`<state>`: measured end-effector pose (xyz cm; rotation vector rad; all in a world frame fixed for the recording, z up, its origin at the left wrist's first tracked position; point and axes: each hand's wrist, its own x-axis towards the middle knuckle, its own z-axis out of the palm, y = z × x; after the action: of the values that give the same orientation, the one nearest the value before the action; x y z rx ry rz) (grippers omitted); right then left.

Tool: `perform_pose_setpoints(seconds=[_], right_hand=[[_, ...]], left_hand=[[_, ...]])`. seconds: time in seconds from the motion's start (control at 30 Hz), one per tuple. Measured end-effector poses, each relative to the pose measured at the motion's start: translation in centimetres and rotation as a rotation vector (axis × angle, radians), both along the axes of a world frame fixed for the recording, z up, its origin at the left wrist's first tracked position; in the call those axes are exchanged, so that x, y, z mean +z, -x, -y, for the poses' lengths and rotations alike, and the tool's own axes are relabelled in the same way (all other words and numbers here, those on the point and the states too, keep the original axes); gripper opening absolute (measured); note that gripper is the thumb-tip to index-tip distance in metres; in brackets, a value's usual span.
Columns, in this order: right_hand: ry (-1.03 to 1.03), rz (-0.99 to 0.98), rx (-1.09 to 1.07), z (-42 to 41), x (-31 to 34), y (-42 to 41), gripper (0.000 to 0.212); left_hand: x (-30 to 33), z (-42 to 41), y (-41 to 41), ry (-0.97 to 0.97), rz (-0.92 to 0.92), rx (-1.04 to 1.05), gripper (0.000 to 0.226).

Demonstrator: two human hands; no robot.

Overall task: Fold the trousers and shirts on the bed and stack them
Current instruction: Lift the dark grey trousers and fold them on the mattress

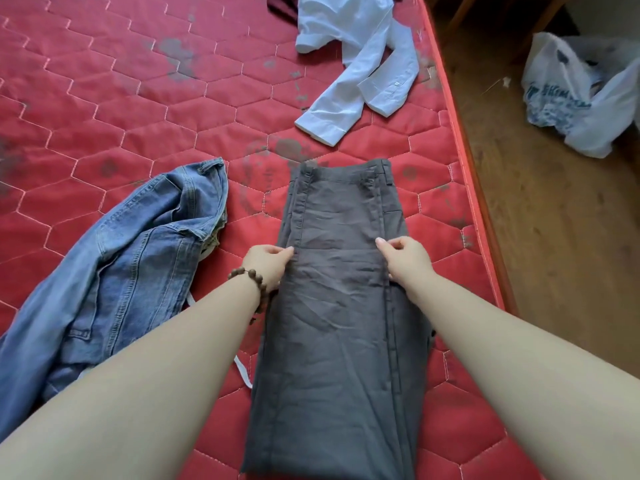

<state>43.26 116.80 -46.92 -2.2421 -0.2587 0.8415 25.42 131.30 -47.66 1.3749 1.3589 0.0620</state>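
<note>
Grey trousers [341, 306] lie lengthwise on the red quilted mattress [121, 109], folded leg on leg, waistband at the far end. My left hand [268, 263], with a bead bracelet on its wrist, pinches the trousers' left edge about mid-length. My right hand [405, 258] pinches the right edge at the same height. A blue denim jacket [131, 268] lies crumpled to the left of the trousers. A white shirt [360, 60] lies spread and unfolded at the far right of the mattress, its sleeves trailing toward me.
A dark red garment [280, 5] peeks out behind the white shirt. The mattress edge [474, 188] runs along the right, with wooden floor [561, 254] beyond. A white plastic bag [585, 95] sits on the floor, with wooden furniture legs behind it.
</note>
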Motion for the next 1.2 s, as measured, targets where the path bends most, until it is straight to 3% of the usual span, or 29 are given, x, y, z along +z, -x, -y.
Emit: perform_pose_setpoints(seconds=[0.1,0.27,0.47,0.6,0.73,0.87,1.0,1.2], right_hand=[[0.041,-0.056,0.0,2.5,-0.6,1.5,0.03],[0.072,-0.188,0.02,7.5,-1.4,4.9,0.041],[-0.001,-0.504,-0.015,13.8,-1.3,9.7,0.046],[0.0,-0.572,0.006,18.7,-0.2,13.4,0.041],[0.009,-0.457,0.15,22.2,0.9,15.3,0.023],[-0.047,-0.372,0.19,23.3,2.0,16.1,0.003],[0.012,-0.385,0.155,25.1,2.5,17.3,0.018],[0.171,-0.294,0.227,27.0,2.7,18.4,0.021]], left_hand=[[0.5,0.7,1.5,0.301,0.102,0.099,0.03],[1.0,3.2,6.7,0.658,0.072,0.078,0.051],[0.6,7.0,13.3,0.894,0.098,0.047,0.071],[0.1,10.5,17.2,0.933,0.049,0.026,0.079],[0.2,12.7,19.5,0.894,0.122,0.127,0.061],[1.0,15.4,20.3,0.87,0.123,0.089,0.04],[1.3,18.2,21.3,0.887,0.095,0.096,0.022],[1.2,20.5,22.1,0.852,0.068,0.001,0.011]])
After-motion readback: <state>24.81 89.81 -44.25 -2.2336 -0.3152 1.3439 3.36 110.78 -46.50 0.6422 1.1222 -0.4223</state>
